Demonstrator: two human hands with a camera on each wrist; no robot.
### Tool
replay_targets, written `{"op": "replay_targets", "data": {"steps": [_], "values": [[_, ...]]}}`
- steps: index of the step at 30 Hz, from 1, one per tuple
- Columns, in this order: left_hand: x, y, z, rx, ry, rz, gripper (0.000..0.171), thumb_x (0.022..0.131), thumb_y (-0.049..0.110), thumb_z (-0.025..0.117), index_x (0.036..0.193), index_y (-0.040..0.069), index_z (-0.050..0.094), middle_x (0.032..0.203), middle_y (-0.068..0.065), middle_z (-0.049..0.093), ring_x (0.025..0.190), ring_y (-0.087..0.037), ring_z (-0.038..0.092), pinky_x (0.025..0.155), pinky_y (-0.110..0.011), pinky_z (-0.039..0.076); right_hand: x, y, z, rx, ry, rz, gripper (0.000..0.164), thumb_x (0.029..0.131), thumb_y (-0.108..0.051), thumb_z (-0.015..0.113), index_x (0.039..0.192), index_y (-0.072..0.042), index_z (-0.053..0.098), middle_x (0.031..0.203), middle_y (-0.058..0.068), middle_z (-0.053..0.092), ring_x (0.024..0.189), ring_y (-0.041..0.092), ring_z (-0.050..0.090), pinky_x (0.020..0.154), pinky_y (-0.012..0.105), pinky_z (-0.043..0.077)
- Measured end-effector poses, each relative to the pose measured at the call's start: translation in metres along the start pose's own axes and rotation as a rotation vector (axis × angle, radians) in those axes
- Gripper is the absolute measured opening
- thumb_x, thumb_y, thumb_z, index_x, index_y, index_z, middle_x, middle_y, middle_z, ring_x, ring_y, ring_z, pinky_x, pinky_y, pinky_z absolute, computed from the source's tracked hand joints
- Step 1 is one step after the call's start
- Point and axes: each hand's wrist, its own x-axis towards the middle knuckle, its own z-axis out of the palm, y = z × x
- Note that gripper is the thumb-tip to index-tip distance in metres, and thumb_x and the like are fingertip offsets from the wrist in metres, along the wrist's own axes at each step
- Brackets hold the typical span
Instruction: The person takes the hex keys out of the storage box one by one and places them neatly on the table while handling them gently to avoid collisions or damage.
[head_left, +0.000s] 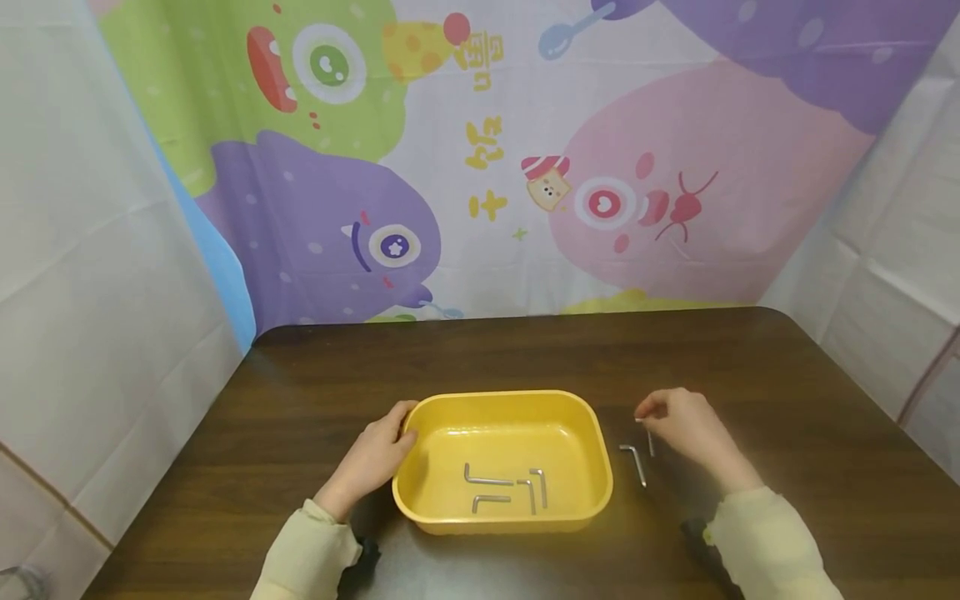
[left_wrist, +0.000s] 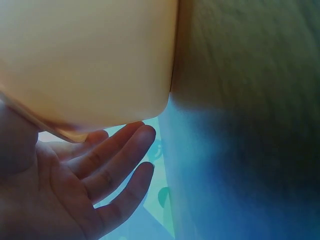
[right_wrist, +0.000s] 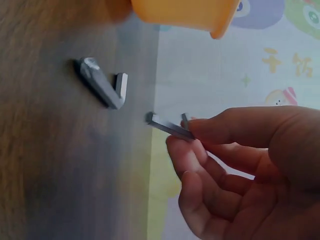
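The left hand (head_left: 377,454) gripped the left rim of the tub (head_left: 498,446); right of the tub, the right hand (head_left: 692,429) pinched a hex key (right_wrist: 169,126) near its bend, a slim hold risking a drop.

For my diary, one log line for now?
left hand: grips yellow tray; right hand: pinches hex key; inside: four hex keys; table: one more

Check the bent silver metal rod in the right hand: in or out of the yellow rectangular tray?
Out: the right hand pinches the rod to the right of the tray, apart from it.
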Motion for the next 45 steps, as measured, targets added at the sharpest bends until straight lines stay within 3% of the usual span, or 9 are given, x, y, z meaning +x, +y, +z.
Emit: {"op": "replay_targets", "data": {"steps": [7,13,26,45], "values": [[0.0,-0.001,0.0,0.009,0.003,0.0,0.035,0.09,0.017,0.05,0.124,0.013,0.049,0.11,-0.009,0.061,0.083,-0.018,0.057,0.074,-0.036,0.047,0.0,0.007,0.002,0.01,-0.127,0.074,0.007,0.078,-0.008,0.061,0.082,-0.005,0.066,0.076,0.003,0.064,0.067,0.015,0.056,0.061,0.035,0.046],[0.0,0.0,0.0,0.013,0.004,0.002,0.034,0.09,0.017,0.05,0.124,0.013,0.049,0.11,-0.01,0.061,0.084,-0.018,0.057,0.075,-0.036,0.047,-0.001,0.014,0.007,0.006,-0.189,0.1,0.009,0.074,-0.002,0.057,0.079,-0.004,0.064,0.071,0.002,0.062,0.064,0.014,0.057,0.059,0.033,0.046],[0.001,-0.002,0.001,0.01,-0.004,-0.002,0.036,0.09,0.017,0.05,0.125,0.013,0.048,0.112,-0.01,0.061,0.086,-0.019,0.057,0.077,-0.037,0.046,0.001,0.023,0.014,-0.013,-0.199,0.146,0.004,0.076,-0.007,0.06,0.076,-0.004,0.062,0.072,0.002,0.061,0.066,0.017,0.052,0.06,0.035,0.043],[0.0,-0.001,0.001,0.009,0.004,-0.003,0.035,0.09,0.017,0.05,0.124,0.012,0.049,0.11,-0.009,0.061,0.085,-0.019,0.057,0.076,-0.037,0.046,0.001,0.023,0.016,-0.045,-0.19,0.149,0.004,0.076,-0.006,0.06,0.074,-0.004,0.062,0.073,0.003,0.061,0.066,0.019,0.051,0.061,0.037,0.043]]}}
